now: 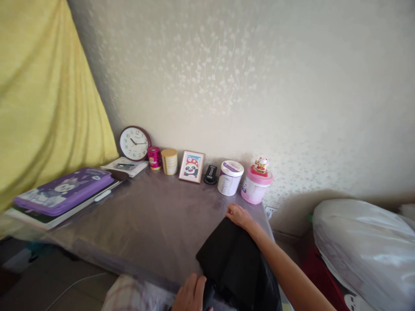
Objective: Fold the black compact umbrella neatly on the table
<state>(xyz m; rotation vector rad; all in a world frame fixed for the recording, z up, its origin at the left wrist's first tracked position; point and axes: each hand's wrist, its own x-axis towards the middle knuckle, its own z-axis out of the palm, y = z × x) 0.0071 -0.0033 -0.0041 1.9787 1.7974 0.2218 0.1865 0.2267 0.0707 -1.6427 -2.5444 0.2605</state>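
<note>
A soft black bag (231, 263) lies over the near right part of the table, matt on top and shinier on its right side. Its far corner is pinched by my right hand (239, 214), with the fingers bent over the edge. At the bottom of the view my left hand (189, 293) curls round a dark part at the bag's near left corner. Part of that hand is cut off by the frame. What the bag contains, if anything, is hidden.
Along the wall stand a round clock (135, 143), a magenta tin (154, 158), a yellow-lidded container (169, 162), a panda picture frame (191, 166), a black device (210, 174), a white tub (230, 178) and a pink tub (256, 188) topped by a cat figurine (261, 165). A purple case (65, 190) lies left.
</note>
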